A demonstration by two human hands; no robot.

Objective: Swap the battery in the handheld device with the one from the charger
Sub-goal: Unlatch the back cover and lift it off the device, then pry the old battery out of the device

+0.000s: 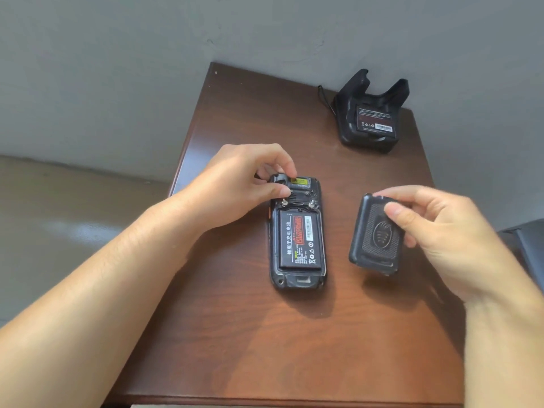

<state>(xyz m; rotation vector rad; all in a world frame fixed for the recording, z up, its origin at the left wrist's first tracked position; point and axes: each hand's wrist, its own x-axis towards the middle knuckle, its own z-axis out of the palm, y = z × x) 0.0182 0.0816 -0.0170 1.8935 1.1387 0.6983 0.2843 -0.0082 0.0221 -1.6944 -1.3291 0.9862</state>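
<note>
cover (375, 235) is off, pinched in my right hand (435, 231); left hand (244, 181) fingers curled on the device (297, 231) top, mid-desk (294, 348). old battery (300, 240) still seated; spare battery (374, 120) waits in the charger (347, 119), far right corner. next: pry it out.

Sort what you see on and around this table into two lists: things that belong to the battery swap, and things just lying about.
Belongs to the job:
handheld device, lying back up
battery in the device
back cover, held in the right hand
charger
battery in the charger

Just there:
dark object at the right edge, cannot tell what
</note>
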